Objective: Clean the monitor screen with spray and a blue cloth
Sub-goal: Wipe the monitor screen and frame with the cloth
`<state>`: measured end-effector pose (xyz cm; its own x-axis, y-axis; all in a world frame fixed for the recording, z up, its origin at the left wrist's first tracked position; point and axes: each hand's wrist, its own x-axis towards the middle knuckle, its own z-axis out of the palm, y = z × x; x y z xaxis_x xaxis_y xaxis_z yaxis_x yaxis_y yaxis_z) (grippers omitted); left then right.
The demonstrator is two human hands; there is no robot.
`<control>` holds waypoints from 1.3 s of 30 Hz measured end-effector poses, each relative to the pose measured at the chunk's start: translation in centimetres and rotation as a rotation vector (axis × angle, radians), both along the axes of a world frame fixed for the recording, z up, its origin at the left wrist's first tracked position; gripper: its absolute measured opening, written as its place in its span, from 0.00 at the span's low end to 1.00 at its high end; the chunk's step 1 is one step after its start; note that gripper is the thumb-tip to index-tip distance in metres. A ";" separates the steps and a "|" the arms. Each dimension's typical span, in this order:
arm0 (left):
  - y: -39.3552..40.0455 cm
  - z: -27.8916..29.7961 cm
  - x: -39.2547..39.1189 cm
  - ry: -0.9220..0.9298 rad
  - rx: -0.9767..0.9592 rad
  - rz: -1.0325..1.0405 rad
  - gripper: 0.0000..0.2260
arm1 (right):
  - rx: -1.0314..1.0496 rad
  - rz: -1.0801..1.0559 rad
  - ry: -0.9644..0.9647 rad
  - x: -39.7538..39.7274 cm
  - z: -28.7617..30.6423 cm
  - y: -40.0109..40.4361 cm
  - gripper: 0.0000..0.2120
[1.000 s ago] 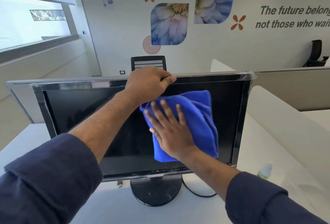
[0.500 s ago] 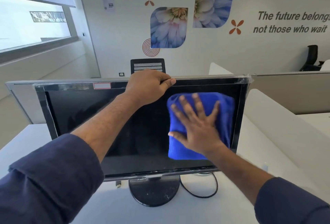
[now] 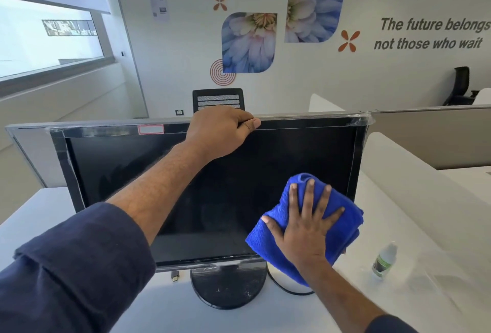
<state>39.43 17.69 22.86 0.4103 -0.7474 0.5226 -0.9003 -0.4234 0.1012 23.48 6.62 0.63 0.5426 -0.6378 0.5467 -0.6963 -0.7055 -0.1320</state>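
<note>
1. While your right hand [image 3: 303,229] lies flat with fingers spread on the blue cloth [image 3: 342,226], it presses the cloth against the screen's [image 3: 164,173] corner at 5 o'clock.
2. At 3 o'clock of that hand, the spray bottle [image 3: 384,260] stands untouched on the desk [image 3: 39,205], so spraying looks done.
3. Farther off, at 12 o'clock, your left hand [image 3: 220,128] is curled over the monitor's top edge, steadying it; the left half may need wiping.

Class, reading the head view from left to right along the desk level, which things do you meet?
Monitor stand → black cable → blue cloth under the right hand → spray bottle.
</note>
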 end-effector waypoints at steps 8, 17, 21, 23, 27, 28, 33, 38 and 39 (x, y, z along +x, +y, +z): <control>0.4 -0.1 0.2 0.002 -0.024 0.018 0.18 | -0.059 -0.012 -0.148 1.5 5.2 -2.5 0.46; -0.3 -0.4 0.0 -0.024 -0.037 0.005 0.19 | -0.009 -0.178 -0.293 0.1 6.7 -6.8 0.36; -0.5 -0.7 0.2 -0.060 -0.047 0.002 0.20 | 0.099 -0.237 -0.338 -1.2 1.5 -5.9 0.34; -0.4 -0.8 0.5 -0.068 -0.062 0.009 0.20 | 0.150 -0.255 -0.316 -1.7 -1.6 -4.9 0.34; -0.4 -1.1 0.6 -0.087 -0.081 0.008 0.19 | 0.280 -0.308 -0.281 -2.3 -6.6 -2.5 0.39; -0.4 -1.2 0.6 -0.093 -0.084 0.010 0.19 | 0.305 -0.311 -0.286 -2.3 -7.5 -2.0 0.40; -0.4 -1.4 0.8 -0.121 -0.089 0.013 0.20 | 0.433 -0.352 -0.388 -0.9 -8.9 0.1 0.38; -0.3 -1.5 0.8 -0.122 -0.093 0.013 0.20 | 0.510 -0.365 -0.451 1.9 -9.4 4.1 0.40; -0.3 -1.5 0.8 -0.118 -0.094 0.012 0.20 | 0.522 -0.358 -0.449 2.5 -9.5 5.1 0.40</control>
<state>40.24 17.35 21.39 0.3507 -0.6882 0.6351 -0.9031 -0.4279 0.0350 25.99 11.74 -8.87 0.0525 -0.9679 0.2457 -0.6712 -0.2164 -0.7090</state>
